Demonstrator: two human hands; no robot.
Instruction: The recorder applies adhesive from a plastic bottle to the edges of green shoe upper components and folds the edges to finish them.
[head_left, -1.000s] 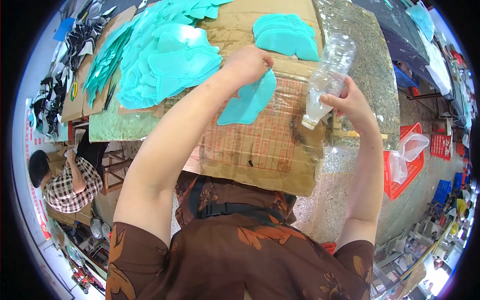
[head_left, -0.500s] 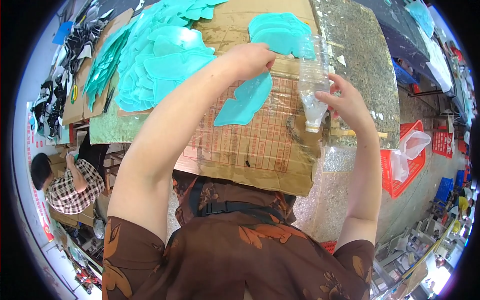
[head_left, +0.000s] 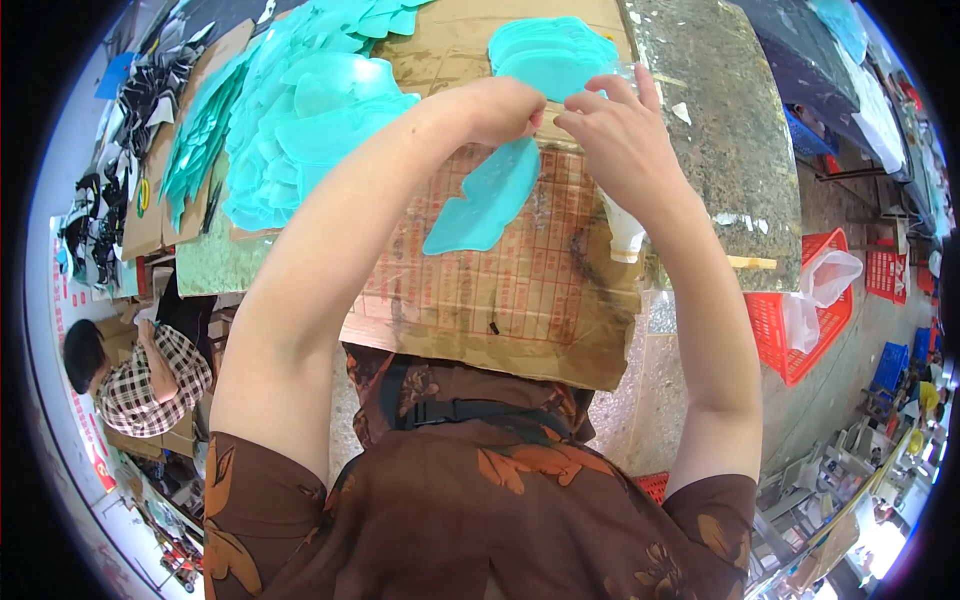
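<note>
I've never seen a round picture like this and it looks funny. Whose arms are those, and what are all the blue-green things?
The picture comes from a camera worn on a person's head, looking down, with a wide lens that bends everything round. The two bare arms belong to that person. The left hand pinches a flat turquoise leaf-shaped cut-out. The right hand meets it and holds a clear plastic squeeze bottle, its pale end pointing downward. Under them lies a brown cardboard sheet on a speckled stone table. More turquoise cut-outs sit in a big heap on the left and a small stack beyond the hands. Another person in a checked shirt sits at the lower left.
</note>
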